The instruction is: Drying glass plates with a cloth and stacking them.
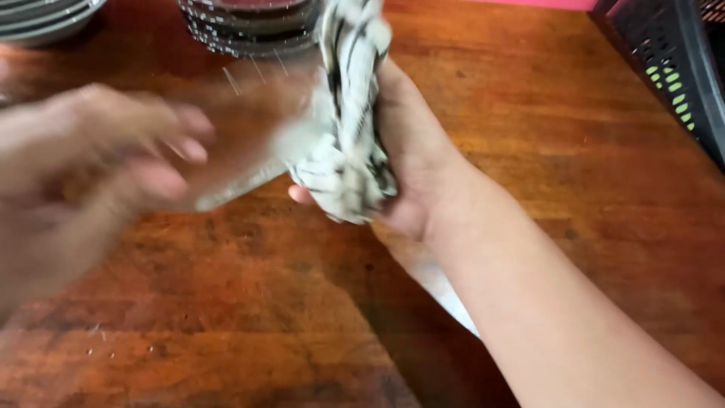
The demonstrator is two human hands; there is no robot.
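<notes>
Left hand, at the left of the view, is smeared by motion; we see its fingers loosely spread and nothing gripped between them, though how far it is open we cannot tell exactly. Between the two hands we make out a faint, blurred, see-through shape; it may be a clear vessel or only motion smear, and we cannot say which, nor whether the left fingers touch it. Next, at centre, we find the bunched cloth, white with dark stripes, its long axis running nearly upright in the view, from the top edge down to a wad just above the wooden table. Our right hand is closed around this cloth from the right side, palm turned leftward, with the thumb tip showing below the wad. The cloth thus lies directly left of the right palm and in contact with it, while the left hand stands apart from it, further left. Behind, at the top edge, we note a stack of plates and a second stack at the far left. At the right corner stands a dark perforated basket.
</notes>
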